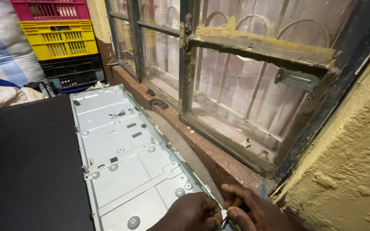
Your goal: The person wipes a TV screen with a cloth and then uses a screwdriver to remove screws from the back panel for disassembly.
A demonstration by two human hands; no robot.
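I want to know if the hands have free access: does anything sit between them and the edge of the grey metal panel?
Nothing visible does. The left hand rests on the metal panel at its near edge, and the right hand, holding a yellow-handled tool, meets it there.

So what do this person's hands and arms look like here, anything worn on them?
Both hands are bare: no gloves, rings or watch show on the left hand or the right hand. Only the hands and a little of the wrists are in frame at the bottom edge, and no sleeve reaches that far.
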